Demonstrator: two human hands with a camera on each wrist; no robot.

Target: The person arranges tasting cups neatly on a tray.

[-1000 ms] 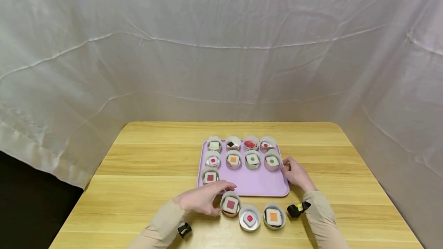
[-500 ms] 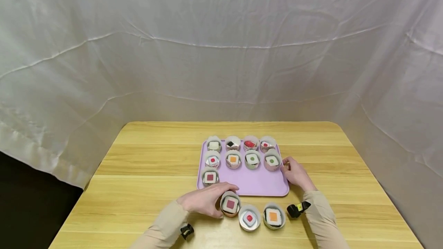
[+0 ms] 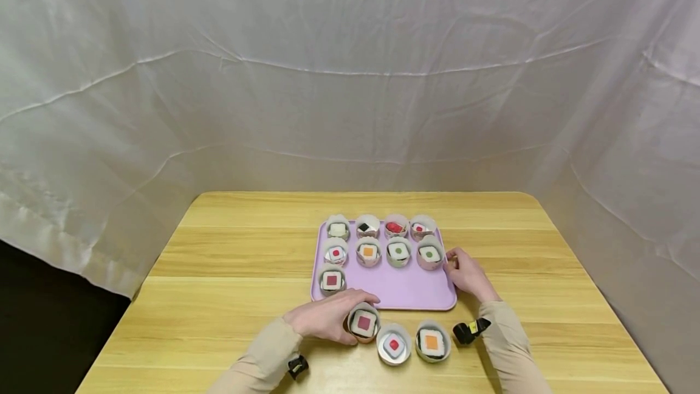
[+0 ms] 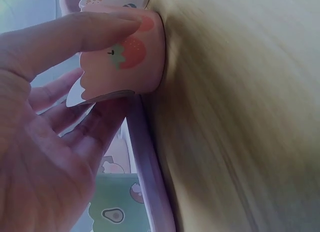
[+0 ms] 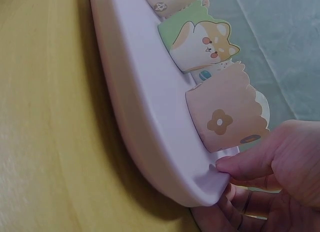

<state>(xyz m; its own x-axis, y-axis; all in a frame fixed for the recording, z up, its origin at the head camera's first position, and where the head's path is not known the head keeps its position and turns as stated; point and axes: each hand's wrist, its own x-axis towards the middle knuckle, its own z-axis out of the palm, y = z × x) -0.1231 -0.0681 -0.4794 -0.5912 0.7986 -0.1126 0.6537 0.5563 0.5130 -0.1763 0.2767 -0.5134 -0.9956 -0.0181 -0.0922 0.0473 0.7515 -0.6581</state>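
My left hand [image 3: 324, 316] holds a paper cup [image 3: 363, 324] containing a sushi-like piece with a dark red square centre. In the left wrist view, the thumb lies along this pink, strawberry-printed cup [image 4: 142, 74], fingers on its far side. The cup is at the near edge of a lilac tray [image 3: 404, 290]. At the tray's right edge, my right hand [image 3: 466, 273] pinches the rim, thumb on top and fingers below, as the right wrist view shows. Several filled cups stand on the tray in two rows at the back, plus one cup [image 3: 332, 281] at the front left.
To the right of the held cup, on the wooden table [image 3: 229, 242], stand a cup with a red-dotted white piece [image 3: 394, 345] and a cup with an orange-centred piece [image 3: 433, 342]. Pale cloth [image 3: 350, 102] hangs behind the table and at its sides.
My left hand has moved slightly right and closed round the cup with the dark red centre. The right hand and the tray stay in place.
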